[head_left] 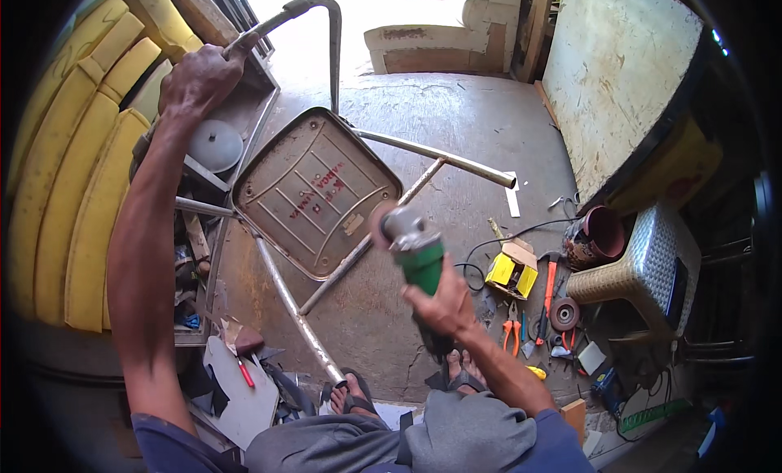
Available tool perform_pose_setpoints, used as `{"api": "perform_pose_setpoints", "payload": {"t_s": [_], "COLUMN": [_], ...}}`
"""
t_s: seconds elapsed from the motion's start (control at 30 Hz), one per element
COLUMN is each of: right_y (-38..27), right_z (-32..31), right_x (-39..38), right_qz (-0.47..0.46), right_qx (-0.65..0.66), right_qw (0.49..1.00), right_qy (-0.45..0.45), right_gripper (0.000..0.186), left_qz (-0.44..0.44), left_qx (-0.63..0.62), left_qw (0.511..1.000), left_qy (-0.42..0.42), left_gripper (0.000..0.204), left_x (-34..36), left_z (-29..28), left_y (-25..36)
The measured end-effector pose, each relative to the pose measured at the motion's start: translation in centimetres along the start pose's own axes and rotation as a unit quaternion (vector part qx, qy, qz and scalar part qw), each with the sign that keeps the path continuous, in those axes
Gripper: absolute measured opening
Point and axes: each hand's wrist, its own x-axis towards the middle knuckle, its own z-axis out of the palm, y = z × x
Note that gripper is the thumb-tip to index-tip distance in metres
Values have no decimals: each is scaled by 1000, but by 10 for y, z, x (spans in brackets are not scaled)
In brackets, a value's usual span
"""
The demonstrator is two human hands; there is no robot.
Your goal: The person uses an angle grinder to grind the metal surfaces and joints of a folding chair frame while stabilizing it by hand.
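Note:
My left hand [199, 82] is wrapped round a bent metal tube of a chair frame [281, 18] at the upper left. That chair lies tipped over, with the brown underside of its seat [314, 196] facing me and its worn tubular legs [297, 314] spread toward my feet and to the right. In my right hand [450, 300] is a green angle grinder [423, 265], slightly blurred. Its disc [380, 225] is close to the seat's lower right edge and a leg tube; whether it touches the metal I cannot tell.
Yellow cushions [77, 180] are stacked at the left. On the right lie a yellow box [511, 271], orange-handled pliers [511, 330], a hammer [551, 281] and a spare disc [564, 314], beside a metallic patterned stool [643, 261]. A dark cable [521, 230] curves across the floor. A pale board [623, 74] leans behind.

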Motion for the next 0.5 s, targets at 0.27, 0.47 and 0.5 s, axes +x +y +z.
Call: {"api": "perform_pose_setpoints", "payload": {"t_s": [0.27,0.47,0.5], "right_y": [9,0,9], "right_z": [-39,-35,-37], "right_x": [35,62,71], "right_qz": [-24,57,41], "right_qx": [-3,159,155], "right_qw": [999,983,984], "right_qy": [-22,68,80], "right_gripper": [82,80,80], "left_qz": [-19,-25,-31], "left_qx": [10,2,10], "left_qw": [1000,1000,999], "left_qy": [-1,-4,5], "left_gripper": [87,87,86], "left_x": [-6,2,1], "left_z": [-8,-6,-7], "left_y": [9,13,13]}}
